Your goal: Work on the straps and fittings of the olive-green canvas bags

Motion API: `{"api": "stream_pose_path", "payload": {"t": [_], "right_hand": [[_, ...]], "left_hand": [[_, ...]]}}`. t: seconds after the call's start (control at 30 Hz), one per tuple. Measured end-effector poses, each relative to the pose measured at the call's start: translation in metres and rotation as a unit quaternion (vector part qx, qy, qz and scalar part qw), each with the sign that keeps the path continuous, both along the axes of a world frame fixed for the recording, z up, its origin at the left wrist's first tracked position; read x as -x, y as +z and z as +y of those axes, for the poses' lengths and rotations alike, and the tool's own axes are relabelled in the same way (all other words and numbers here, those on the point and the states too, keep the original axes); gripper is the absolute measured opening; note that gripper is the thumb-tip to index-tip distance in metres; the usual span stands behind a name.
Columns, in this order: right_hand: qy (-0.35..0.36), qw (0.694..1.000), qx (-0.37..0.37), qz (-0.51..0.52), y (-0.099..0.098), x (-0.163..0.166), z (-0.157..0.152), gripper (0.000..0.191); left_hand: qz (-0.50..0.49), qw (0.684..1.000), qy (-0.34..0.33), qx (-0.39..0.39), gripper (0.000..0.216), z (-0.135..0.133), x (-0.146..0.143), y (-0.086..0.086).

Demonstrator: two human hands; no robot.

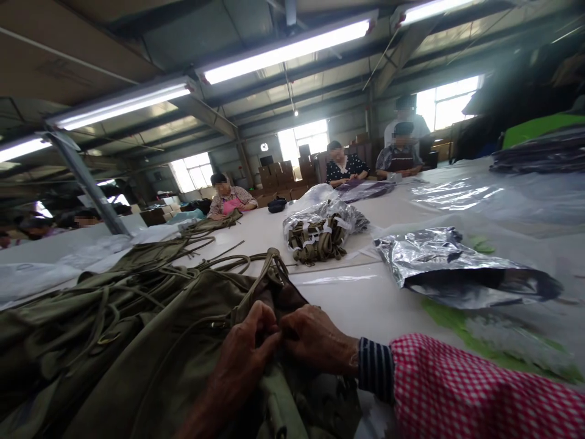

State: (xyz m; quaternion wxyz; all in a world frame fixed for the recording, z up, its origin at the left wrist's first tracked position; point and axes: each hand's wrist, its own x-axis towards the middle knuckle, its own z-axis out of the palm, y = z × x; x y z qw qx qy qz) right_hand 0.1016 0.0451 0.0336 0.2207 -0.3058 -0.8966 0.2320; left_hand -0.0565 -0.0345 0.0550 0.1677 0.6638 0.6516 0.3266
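Observation:
An olive-green fabric bag (150, 341) with drawcords (228, 262) lies on the white table (365, 292) in front of me. My left hand (249, 347) and my right hand (315, 338) meet at the bag's top edge. Both have their fingers closed, pinching the olive fabric near a cord end. My right forearm wears a red-and-white checked sleeve (466, 390) over a striped cuff.
A clear plastic bag of bundled olive cords (320, 235) lies mid-table. A silvery foil bag (452, 268) lies to the right, with clear plastic sheets beyond. More olive bags pile at left. Several people sit along the table's far side. A slanted metal post (86, 183) stands at left.

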Motion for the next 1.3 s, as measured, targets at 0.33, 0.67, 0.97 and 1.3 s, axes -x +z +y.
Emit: {"api": "stream_pose_path", "payload": {"t": [0.33, 0.67, 0.97, 1.3], "right_hand": [[-0.022, 0.981, 0.058, 0.182, -0.019, 0.012, 0.028, 0.020], [-0.032, 0.962, 0.124, 0.241, -0.030, 0.003, 0.035, 0.016], [-0.011, 0.995, 0.068, 0.072, 0.000, -0.006, 0.031, 0.013], [0.076, 0.959, 0.255, 0.096, 0.006, -0.017, 0.030, 0.010]], "left_hand": [[0.366, 0.930, -0.009, 0.040, 0.024, 0.021, -0.026, 0.042], [0.127, 0.991, 0.002, 0.036, 0.047, 0.044, 0.003, 0.011], [0.138, 0.989, 0.054, 0.000, 0.035, 0.031, -0.002, 0.005], [0.314, 0.949, -0.014, 0.027, 0.022, 0.033, -0.001, 0.016]]}}
